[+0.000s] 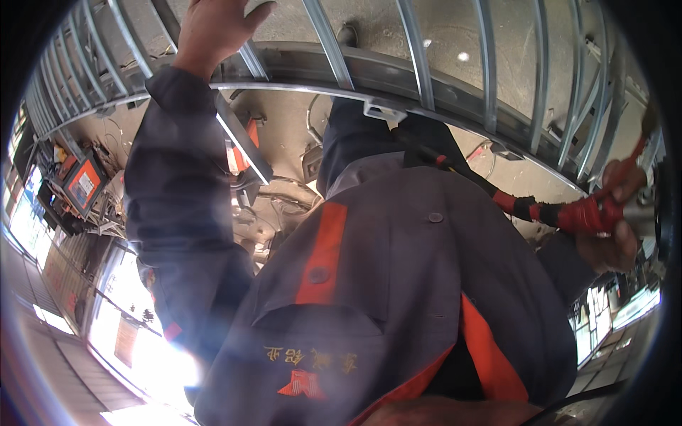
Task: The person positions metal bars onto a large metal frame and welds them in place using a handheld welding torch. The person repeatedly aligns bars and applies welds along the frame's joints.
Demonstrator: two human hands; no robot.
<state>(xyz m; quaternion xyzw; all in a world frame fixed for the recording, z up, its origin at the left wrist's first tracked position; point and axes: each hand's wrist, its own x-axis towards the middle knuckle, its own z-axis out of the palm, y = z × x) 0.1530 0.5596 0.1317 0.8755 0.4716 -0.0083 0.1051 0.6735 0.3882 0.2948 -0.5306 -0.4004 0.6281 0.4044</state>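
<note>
My left hand (219,32) reaches to the far left over a metal frame (383,67) of curved rails and several slim bars. Its thumb stands out from the palm; the other fingers run past the picture's upper edge, so what they touch is hidden. At the right rim, my right hand (616,248) is closed around the red-wrapped handle of a welding torch (586,215). Its dark cable (458,165), bound in places with red and black tape, crosses in front of my jacket. The torch's tip is hard to make out near the dark rim.
A box-shaped machine with an orange front (84,186) stands at the left. A loose flat metal bar (243,142) slants down below the frame. Orange and dark items and thin cables (280,202) lie on the floor beneath. A small metal bracket (383,111) sits on the near rail.
</note>
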